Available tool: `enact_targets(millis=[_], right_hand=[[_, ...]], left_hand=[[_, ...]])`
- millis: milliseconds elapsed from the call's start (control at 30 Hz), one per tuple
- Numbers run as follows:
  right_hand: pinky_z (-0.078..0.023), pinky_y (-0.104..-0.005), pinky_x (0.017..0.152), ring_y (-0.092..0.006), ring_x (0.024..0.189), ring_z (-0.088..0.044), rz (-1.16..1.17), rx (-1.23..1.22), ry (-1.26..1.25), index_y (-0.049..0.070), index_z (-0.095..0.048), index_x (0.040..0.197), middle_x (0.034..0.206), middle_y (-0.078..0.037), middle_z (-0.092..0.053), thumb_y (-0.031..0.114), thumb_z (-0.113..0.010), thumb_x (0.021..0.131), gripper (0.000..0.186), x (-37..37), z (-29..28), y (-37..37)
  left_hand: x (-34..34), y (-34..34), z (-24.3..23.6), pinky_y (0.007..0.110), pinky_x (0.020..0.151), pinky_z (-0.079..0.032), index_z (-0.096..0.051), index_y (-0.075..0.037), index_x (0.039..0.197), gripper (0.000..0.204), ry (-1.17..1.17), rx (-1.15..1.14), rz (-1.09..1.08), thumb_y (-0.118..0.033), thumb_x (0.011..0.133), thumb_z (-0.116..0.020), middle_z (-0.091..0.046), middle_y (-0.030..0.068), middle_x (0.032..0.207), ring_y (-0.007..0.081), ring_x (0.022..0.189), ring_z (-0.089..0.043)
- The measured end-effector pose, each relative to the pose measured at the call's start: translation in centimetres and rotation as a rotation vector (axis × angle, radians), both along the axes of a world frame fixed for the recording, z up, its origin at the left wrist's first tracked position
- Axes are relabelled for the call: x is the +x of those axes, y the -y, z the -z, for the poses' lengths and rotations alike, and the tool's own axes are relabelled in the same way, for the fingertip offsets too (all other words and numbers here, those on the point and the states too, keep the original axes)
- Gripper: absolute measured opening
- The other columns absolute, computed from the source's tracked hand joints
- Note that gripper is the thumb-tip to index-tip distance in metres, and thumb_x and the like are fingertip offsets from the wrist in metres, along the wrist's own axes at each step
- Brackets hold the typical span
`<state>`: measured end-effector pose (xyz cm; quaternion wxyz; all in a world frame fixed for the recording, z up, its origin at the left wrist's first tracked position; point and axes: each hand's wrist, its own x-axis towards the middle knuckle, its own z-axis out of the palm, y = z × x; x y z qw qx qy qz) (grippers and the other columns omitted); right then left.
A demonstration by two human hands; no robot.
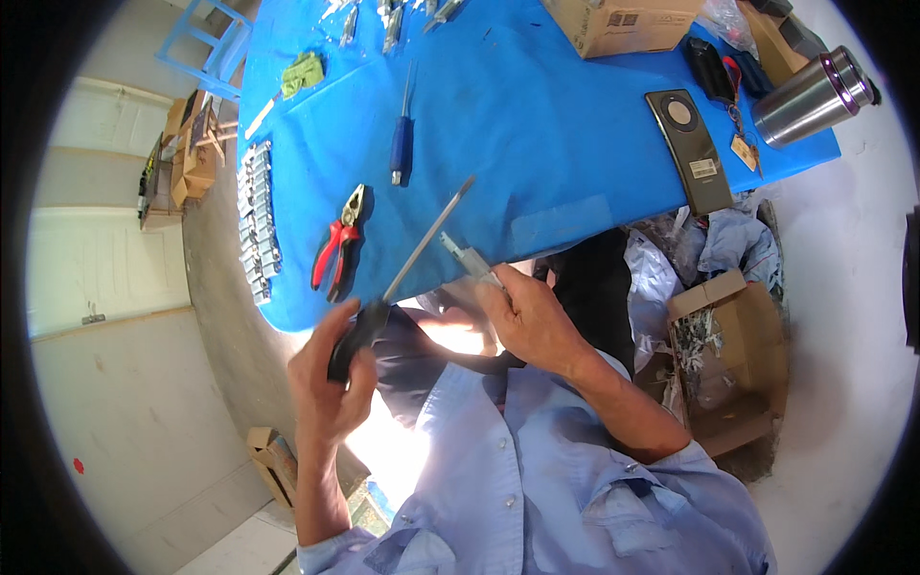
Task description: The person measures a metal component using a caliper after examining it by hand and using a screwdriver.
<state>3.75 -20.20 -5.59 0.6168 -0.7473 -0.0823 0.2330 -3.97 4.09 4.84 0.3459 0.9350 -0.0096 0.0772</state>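
My left hand grips the black handle of a screwdriver, its long metal shaft angled up and right over the near edge of the blue-covered table. My right hand holds a small silver metal part just right of the shaft. Red-handled pliers lie to the left on the cloth, and a blue-handled screwdriver lies farther back.
A row of metal parts lines the left edge. More parts, a green rag, a cardboard box, phone, keys and steel flask are on the table. An open carton sits below, right.
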Motion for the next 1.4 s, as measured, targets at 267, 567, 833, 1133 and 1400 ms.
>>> enact_targets(millis=[267, 567, 833, 1133, 1400], right_hand=[[-0.052, -0.0532, 0.069, -0.0454, 0.074, -0.069, -0.042, -0.192, 0.08, 0.0, -0.06, 0.098, 0.074, -0.023, -0.068, 0.027, -0.059, 0.106, 0.029, 0.4, -0.3, -0.2], [-0.055, -0.0503, 0.069, -0.0411, 0.07, -0.073, -0.042, -0.201, 0.039, -0.001, -0.06, 0.101, 0.073, -0.023, -0.069, 0.025, -0.057, 0.106, 0.027, 0.5, -1.0, -0.4], [-0.053, -0.0428, 0.06, -0.0315, 0.061, -0.069, -0.064, -0.099, -0.033, -0.005, -0.058, 0.104, 0.07, -0.021, -0.065, 0.021, -0.056, 0.105, 0.026, 0.8, -1.8, 0.0], [-0.043, -0.0421, 0.061, -0.021, 0.064, -0.051, -0.038, -0.115, -0.064, -0.004, -0.056, 0.094, 0.071, -0.017, -0.056, 0.019, -0.062, 0.102, 0.025, 0.9, -1.4, 0.1], [-0.038, -0.0322, 0.058, -0.0092, 0.067, -0.045, -0.052, 0.048, -0.152, -0.003, -0.063, 0.096, 0.071, -0.001, -0.051, 0.018, -0.06, 0.105, 0.023, 1.0, -0.1, 0.3]], left_hand=[[-7.6, -0.2, -0.9, 0.031, 0.063, -0.057, -0.074, -0.005, 0.126, 0.047, -0.028, 0.066, -0.038, 0.003, 0.08, -0.081, -0.075, 0.0145, 0.092, 0.0233, 0.075, -0.075], [-7.6, 0.3, -1.1, 0.033, 0.062, -0.059, -0.075, -0.004, 0.121, 0.044, -0.023, 0.123, -0.004, 0.003, 0.078, -0.081, -0.077, 0.0155, 0.092, 0.0267, 0.073, -0.077], [-7.7, 0.5, -1.2, 0.034, 0.061, -0.058, -0.075, -0.003, 0.121, 0.045, -0.037, 0.143, 0.017, 0.003, 0.077, -0.082, -0.076, 0.0151, 0.091, 0.0268, 0.074, -0.076], [-7.4, 0.9, -2.4, 0.034, 0.058, -0.057, -0.075, -0.006, 0.124, 0.05, -0.051, 0.224, 0.047, 0.005, 0.076, -0.083, -0.075, 0.0139, 0.089, 0.0258, 0.071, -0.075], [-7.3, 1.4, -2.5, 0.034, 0.057, -0.057, -0.075, -0.005, 0.124, 0.051, -0.046, 0.219, 0.062, 0.005, 0.075, -0.084, -0.075, 0.0142, 0.09, 0.0262, 0.07, -0.075]])
